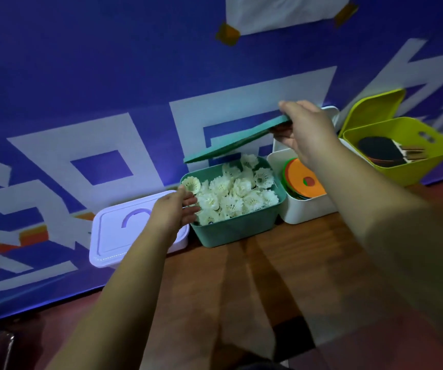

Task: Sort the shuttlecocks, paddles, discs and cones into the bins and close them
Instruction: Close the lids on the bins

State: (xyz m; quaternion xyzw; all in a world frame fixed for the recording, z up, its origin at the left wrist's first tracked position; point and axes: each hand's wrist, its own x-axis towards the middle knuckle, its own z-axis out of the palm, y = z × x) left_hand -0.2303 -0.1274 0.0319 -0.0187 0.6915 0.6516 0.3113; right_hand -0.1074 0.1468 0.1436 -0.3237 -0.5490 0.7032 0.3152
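Big blue wall (81, 102) behind, wooden table (241, 289) in front, and four containers lined up where the two meet. Far right, the lime bin (407, 169) stands open with paddles (383, 152) lying inside and its lime lid (375, 108) tipped back against the wall. At the left end, the pale box (135, 233) is already lidded, so there's no telling what's in it.

In the middle, the teal bin (236, 229) is heaped with shuttlecocks (239, 192). Just beside it on the right, the disc bin (308, 212) is open, with discs (301, 180) stacked to the rim.

Here's the action: the teal lid (233, 141) hangs tilted over the teal bin, low at the left, high at the right. The right hand (308, 129) grips its raised end, thumb on top, fingers curled underneath. The left hand (175, 209) is at the bin's left rim, fingers fairly straight against the pile, holding nothing that I can see.

The risks, as I judge them:
- **The pile:** It's crowding the rim, and one shuttlecock (191, 184) sits right on the left corner. Bring the lid down now and those feathers could be crushed under the edge, or the lid may not seat.
- **The fingers:** They're in the closing path, so they need to clear first or they get pinched.
- **The grip:** The lid is held by one end only, so it could twist, land crooked, or flick a shuttlecock onto the table.
- **The forearm:** It passes right over the discs, and a careless drop could knock that stack.
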